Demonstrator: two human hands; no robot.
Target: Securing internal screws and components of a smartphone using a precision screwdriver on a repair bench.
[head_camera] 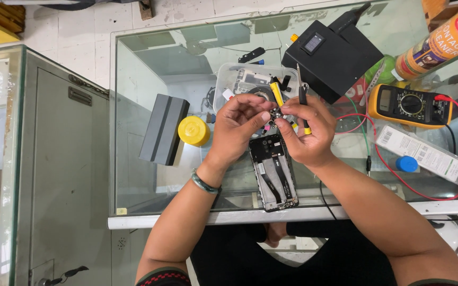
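The small dark part (275, 113) sits pinched between our two hands, held in the air just above the opened phone (273, 172) and in front of the clear plastic tray (228, 79). Going from largest down: the glass tabletop (149, 63) carries everything; at its far middle we see a black box with a small screen (332, 53). At the far right corner lies an orange spray can (443, 37) with a coloured label, tilted on its side. Left of us rests a flat dark grey box (164, 128) with a lengthwise stripe. To the right sits a yellow and black multimeter (409, 104) with red leads, and near it a long white carton (422, 153) with printed labels, lying at a slant. The opened phone lies face down near the tabletop's front edge, its insides showing. Beside the grey box stands a round yellow lid (193, 131); near the carton, a small blue cap (406, 163).

Our left hand (239, 124) reaches in with the wrist bent, a green bangle (204, 183) on it; its grip is closed, thumb and fingers clamped on the small dark part. Our right hand (306, 130) meets it from the other side, fingertips closed on the same part, while a thin screwdriver (302, 100) with a yellow band is tucked upright among its fingers
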